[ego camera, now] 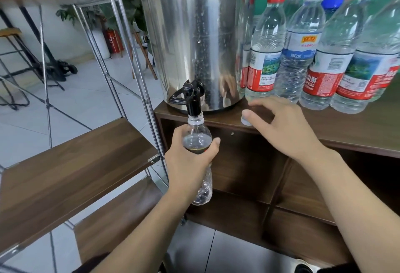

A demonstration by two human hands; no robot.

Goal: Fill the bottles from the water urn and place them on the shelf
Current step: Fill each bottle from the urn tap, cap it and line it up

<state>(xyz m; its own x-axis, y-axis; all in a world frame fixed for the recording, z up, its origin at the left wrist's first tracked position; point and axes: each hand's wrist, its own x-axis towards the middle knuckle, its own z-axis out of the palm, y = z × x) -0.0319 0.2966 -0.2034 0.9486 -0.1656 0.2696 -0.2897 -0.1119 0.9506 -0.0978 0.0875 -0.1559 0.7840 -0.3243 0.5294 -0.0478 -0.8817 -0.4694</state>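
We see two bare forearms and hands — the left hand [190,160] and right hand [287,129] wear no rings, watch or gloves — and dark sleeve edges show at the bottom.

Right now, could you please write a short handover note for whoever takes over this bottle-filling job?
Left hand grips an uncapped bottle, its mouth at the urn's tap.
Right hand is open, fingertips by the white cap on the cabinet top.
Capped bottles stand right of the urn.
Left: fill, cap and place on the shelf.
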